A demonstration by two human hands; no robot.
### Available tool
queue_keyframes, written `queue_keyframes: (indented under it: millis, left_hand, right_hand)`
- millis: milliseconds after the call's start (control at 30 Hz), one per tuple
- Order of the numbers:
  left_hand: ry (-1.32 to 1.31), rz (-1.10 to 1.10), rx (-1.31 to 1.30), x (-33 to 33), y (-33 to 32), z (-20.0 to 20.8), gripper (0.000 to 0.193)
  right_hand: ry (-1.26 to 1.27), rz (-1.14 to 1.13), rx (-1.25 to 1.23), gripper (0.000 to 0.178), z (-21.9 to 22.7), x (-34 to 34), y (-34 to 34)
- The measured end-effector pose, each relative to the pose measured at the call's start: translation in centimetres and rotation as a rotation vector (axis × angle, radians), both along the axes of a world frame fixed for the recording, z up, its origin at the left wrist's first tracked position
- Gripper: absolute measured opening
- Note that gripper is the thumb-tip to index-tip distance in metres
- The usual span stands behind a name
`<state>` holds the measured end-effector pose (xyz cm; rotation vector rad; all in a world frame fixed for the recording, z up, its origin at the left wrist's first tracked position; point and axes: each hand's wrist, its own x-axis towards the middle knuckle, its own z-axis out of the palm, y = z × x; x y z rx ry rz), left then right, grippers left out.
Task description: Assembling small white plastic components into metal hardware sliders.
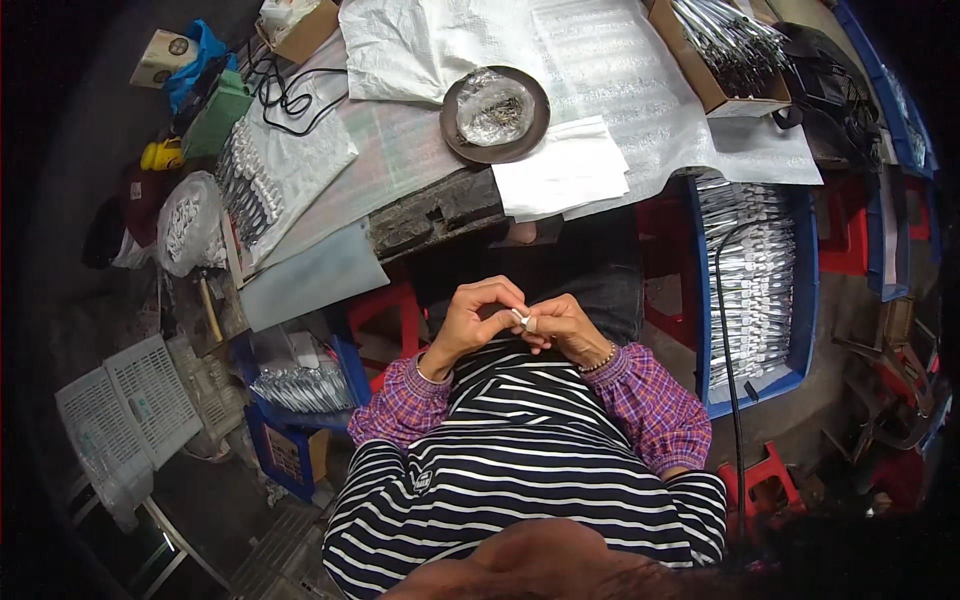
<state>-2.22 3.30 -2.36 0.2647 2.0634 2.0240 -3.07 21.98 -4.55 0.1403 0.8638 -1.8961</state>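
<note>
Stripes, plaid and a strong blue

The shirt [540, 440], in the lower middle of the frame, is black with white stripes. Its neighbours, the loose sleeves [655, 405], have a plaid pattern of purple and orange. In the centre, the small piece [524, 322] is white. In the upper middle, the dish [541, 128] is dark brown and the paper [560, 175] is plain white. At the right, the long bin [806, 310] is blue, its parts [760, 310] silver and white. The stool [768, 466] at lower right is red. At the left, the crate [150, 390] is light grey.
</note>
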Motion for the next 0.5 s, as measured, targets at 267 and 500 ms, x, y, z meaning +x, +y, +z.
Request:
queue_keyframes:
  millis: [267,500]
  left_hand:
    - [0.011,0.025,0.003,0.07,-0.27,-0.03,0.005]
    - [0.02,0.018,0.011,-0.59,-0.12,0.11,0.005]
  right_hand:
    - [0.019,-0.018,-0.06,0.024,-0.14,0.19,-0.34]
    - [0.071,-0.026,-0.041,0.022,0.05,-0.32,-0.21]
